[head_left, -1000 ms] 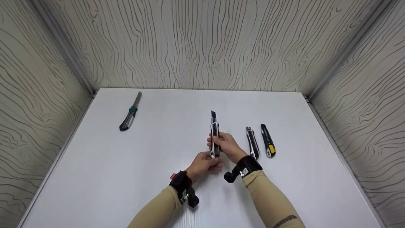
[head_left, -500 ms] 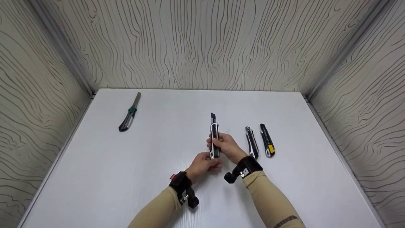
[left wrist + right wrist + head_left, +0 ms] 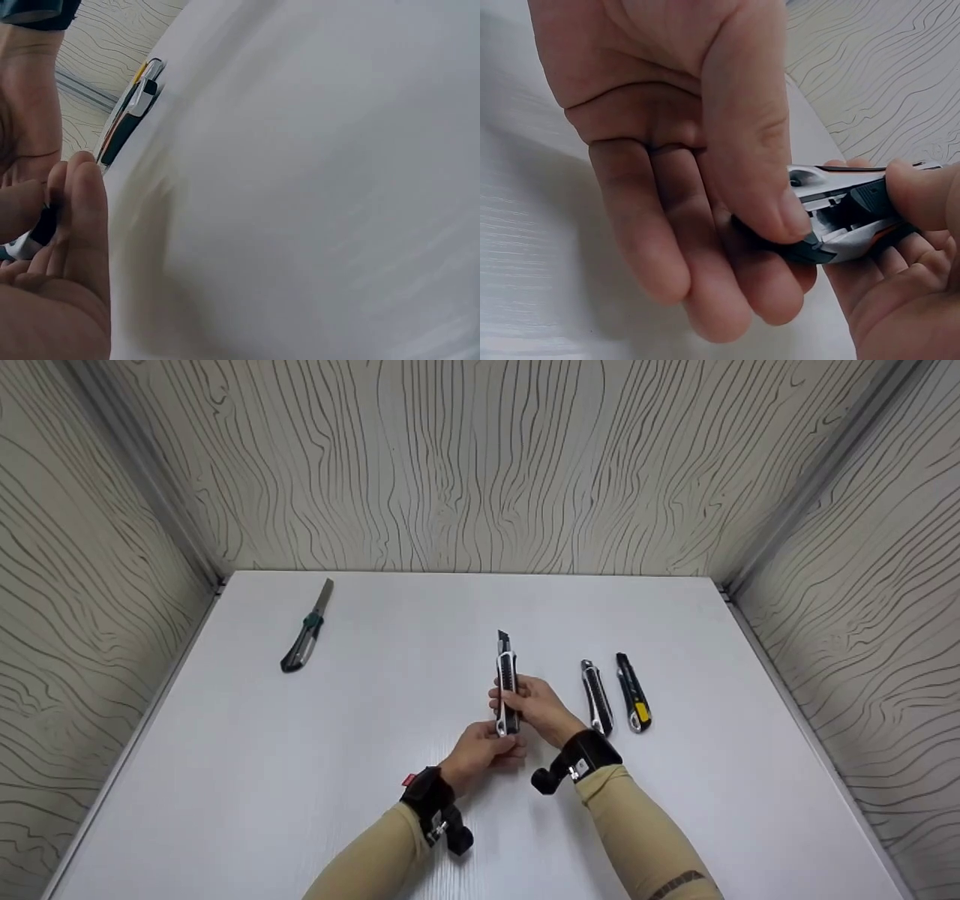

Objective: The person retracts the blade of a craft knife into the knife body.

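Observation:
A silver-and-black utility knife (image 3: pixel 507 675) is held near the middle of the table, its blade (image 3: pixel 503 641) sticking out a short way toward the back. My right hand (image 3: pixel 544 709) grips the handle from the right, with the thumb on the black slider (image 3: pixel 866 199) in the right wrist view. At the butt end, my left hand (image 3: pixel 480 750) pinches the knife between thumb and fingers. In the left wrist view, the left hand's fingers (image 3: pixel 82 240) hide most of the knife. Right of the hands lies another silver-and-black utility knife (image 3: pixel 598 697), its blade not visible.
Farther right is a black-and-yellow utility knife (image 3: pixel 634 694). A green-and-black utility knife (image 3: pixel 304 643) with its blade extended lies at the left back. Wood-patterned panels (image 3: pixel 465 465) enclose the white table (image 3: pixel 225 780) at the back and sides.
The blade of the held utility knife has drawn back a little into its handle, and the right thumb has slid slightly toward the butt. Both hands have stayed nearly in place.

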The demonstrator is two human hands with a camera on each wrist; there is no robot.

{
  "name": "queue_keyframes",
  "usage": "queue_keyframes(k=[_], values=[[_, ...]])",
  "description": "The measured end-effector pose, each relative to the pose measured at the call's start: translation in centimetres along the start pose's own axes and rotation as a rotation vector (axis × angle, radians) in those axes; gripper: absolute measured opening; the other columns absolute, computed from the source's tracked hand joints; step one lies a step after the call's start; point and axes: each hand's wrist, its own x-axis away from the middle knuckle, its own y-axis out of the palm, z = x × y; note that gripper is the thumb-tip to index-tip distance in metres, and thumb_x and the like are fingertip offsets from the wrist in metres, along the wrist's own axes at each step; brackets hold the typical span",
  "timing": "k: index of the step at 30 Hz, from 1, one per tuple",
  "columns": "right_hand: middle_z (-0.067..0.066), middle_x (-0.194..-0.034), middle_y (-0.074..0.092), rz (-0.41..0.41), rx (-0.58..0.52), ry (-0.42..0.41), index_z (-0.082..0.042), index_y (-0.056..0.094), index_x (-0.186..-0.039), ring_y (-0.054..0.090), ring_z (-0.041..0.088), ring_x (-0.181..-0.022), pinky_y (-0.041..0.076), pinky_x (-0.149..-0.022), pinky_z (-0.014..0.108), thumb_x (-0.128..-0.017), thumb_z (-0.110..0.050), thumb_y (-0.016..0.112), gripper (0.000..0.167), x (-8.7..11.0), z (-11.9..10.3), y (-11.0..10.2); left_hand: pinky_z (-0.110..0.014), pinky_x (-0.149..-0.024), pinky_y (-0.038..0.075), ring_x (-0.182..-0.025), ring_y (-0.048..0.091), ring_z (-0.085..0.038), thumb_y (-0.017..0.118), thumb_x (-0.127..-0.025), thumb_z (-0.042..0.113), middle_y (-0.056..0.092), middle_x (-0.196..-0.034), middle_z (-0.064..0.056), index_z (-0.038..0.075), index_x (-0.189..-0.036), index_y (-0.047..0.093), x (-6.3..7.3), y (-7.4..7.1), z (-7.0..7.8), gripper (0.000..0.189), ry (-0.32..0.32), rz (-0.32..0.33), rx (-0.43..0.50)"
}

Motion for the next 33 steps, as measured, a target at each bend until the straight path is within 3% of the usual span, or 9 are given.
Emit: queue_keyframes(k=[10, 19, 28, 33], values=[[0.026, -0.129, 0.058, -0.01, 0.013, 0.014, 0.01, 0.042, -0.136, 0.067, 0.015, -0.101, 0.051, -0.101, 0.034, -0.096, 0.002, 0.052, 0.042, 0.0, -0.03, -0.08, -0.043, -0.087, 0.058, -0.088, 0.072, -0.026, 0.055, -0.094, 0.002, 0.071, -0.087, -0.01, -0.012, -0.112, 0.056, 0.05, -0.01, 0.09, 0.023, 0.012, -0.006, -0.005], [0.018, -0.122, 0.062, -0.045, 0.011, -0.002, 0.012, 0.04, -0.137, 0.066, 0.012, -0.099, 0.052, -0.098, 0.029, -0.096, 0.002, 0.052, 0.044, -0.01, -0.18, -0.19, -0.043, -0.091, 0.057, -0.088, 0.07, -0.021, 0.053, -0.096, 0.002, 0.069, -0.092, -0.013, -0.015, -0.114, 0.053, 0.08, -0.1, 0.19, 0.025, 0.023, -0.041, 0.034], [0.019, -0.125, 0.061, -0.052, -0.02, 0.001, 0.01, 0.04, -0.138, 0.067, 0.013, -0.1, 0.052, -0.098, 0.029, -0.094, 0.007, 0.051, 0.046, 0.06, -0.03, -0.24, -0.042, -0.089, 0.058, -0.087, 0.07, -0.019, 0.052, -0.097, 0.003, 0.068, -0.089, -0.01, -0.015, -0.114, 0.053, 0.05, -0.13, 0.04, 0.025, 0.023, -0.044, 0.046], [0.019, -0.125, 0.062, -0.041, -0.001, -0.001, 0.007, 0.041, -0.14, 0.066, 0.014, -0.103, 0.052, -0.099, 0.03, -0.095, 0.001, 0.054, 0.047, 0.11, 0.0, -0.49, -0.041, -0.09, 0.057, -0.086, 0.068, -0.017, 0.051, -0.097, 0.002, 0.068, -0.092, -0.01, -0.016, -0.118, 0.051, 0.02, -0.21, 0.15, 0.027, 0.034, -0.044, 0.038]])
